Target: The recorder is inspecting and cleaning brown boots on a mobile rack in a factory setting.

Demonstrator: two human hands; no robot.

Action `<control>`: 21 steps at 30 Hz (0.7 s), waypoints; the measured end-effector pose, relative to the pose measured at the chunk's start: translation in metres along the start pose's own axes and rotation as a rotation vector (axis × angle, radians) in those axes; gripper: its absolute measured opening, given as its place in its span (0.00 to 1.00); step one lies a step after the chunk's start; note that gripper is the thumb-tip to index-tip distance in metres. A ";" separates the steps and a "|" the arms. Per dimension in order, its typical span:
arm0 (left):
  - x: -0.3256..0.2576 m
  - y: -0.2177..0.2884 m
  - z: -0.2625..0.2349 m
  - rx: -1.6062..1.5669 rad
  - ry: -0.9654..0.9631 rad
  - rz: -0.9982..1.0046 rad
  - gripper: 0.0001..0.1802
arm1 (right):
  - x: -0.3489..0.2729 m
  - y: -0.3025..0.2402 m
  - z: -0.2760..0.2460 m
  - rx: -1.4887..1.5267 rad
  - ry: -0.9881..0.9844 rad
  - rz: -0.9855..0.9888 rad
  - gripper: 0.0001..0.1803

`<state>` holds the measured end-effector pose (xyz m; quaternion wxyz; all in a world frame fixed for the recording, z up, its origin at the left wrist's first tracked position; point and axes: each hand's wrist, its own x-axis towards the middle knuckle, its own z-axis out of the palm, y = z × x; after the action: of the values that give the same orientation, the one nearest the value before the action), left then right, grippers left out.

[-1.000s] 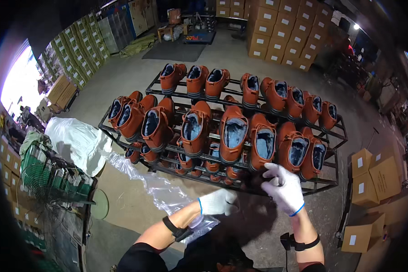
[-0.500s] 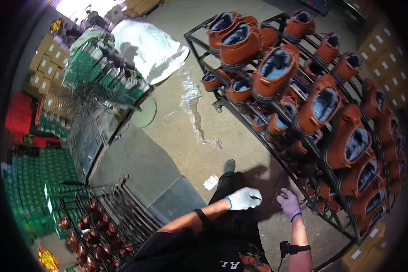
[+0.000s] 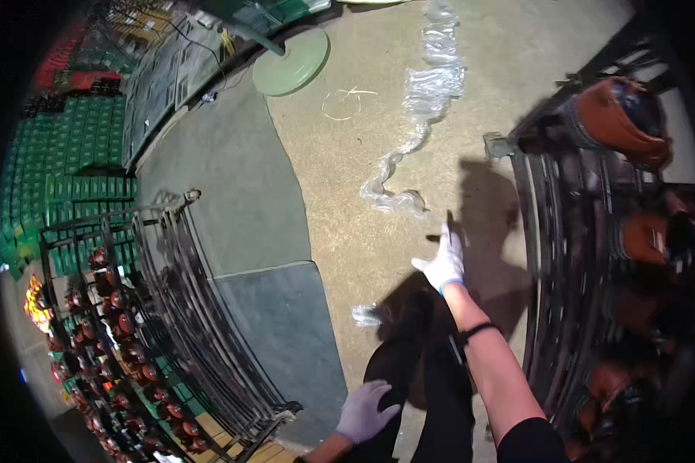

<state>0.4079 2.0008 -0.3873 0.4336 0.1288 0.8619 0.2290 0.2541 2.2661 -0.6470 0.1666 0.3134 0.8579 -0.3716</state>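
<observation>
My right hand (image 3: 443,264) wears a white glove with a blue cuff and reaches forward over the floor, fingers stretched out and thumb apart, with nothing in it. Just beyond its fingertips lies the twisted tail of a clear plastic film strip (image 3: 434,85), its wider, crinkled part farther off. My left hand (image 3: 367,410), also gloved, is down by my dark-trousered left leg, fingers spread and holding nothing. A small crumpled piece of clear plastic (image 3: 367,315) rests on the floor between the two hands, beside my leg.
On the right stands a dark metal rack (image 3: 544,255) bearing brown shoes (image 3: 622,123). At left is another metal rack (image 3: 197,285) with small brown shoes, before stacked green boxes (image 3: 93,143). A round pale-green base (image 3: 292,62) and a thin loop of cord (image 3: 342,104) lie ahead.
My view has dropped and come closer to the floor. My right hand has stretched forward with its fingers extended, while my left hand has lowered to my leg and opened.
</observation>
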 end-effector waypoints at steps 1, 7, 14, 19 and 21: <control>0.007 0.006 -0.017 -0.096 0.042 -0.187 0.33 | 0.044 -0.041 0.018 -0.105 0.014 -0.202 0.66; 0.060 0.032 -0.013 -0.303 0.229 -0.050 0.20 | 0.194 0.030 0.074 -0.093 0.094 -0.131 0.12; 0.040 -0.004 -0.027 -0.392 0.223 -0.443 0.33 | -0.161 -0.004 -0.034 0.020 -0.385 -0.026 0.13; 0.227 -0.023 -0.038 -0.179 0.505 -0.344 0.39 | -0.229 0.045 -0.139 0.582 -0.121 0.412 0.09; 0.328 -0.031 -0.040 -0.173 0.495 -0.426 0.48 | -0.238 0.070 -0.144 0.765 0.001 0.458 0.08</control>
<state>0.1809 2.1009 -0.6083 0.2587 -0.1507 0.9260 0.2299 0.4710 2.3114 -0.4647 0.1162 0.5344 0.5674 -0.6156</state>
